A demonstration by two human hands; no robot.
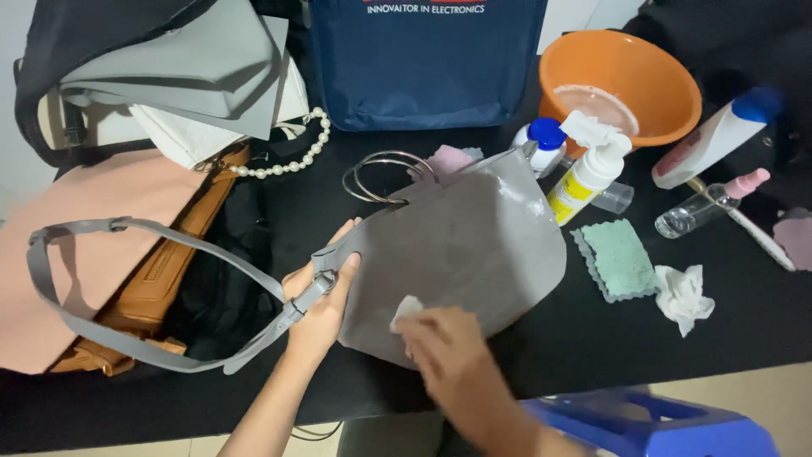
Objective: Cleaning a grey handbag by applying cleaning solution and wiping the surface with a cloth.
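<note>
A grey, rounded leather-look handbag (461, 254) lies flat on its side, with its curved bottom turned away from the two thin metal ring handles (385, 176) at its top edge. A long grey strap (127, 233) is clipped to the bag's left corner and loops out in a wide curve to the bag's left. A small white wipe (406, 311) is pressed against the bag's lower face, near its near edge.
</note>
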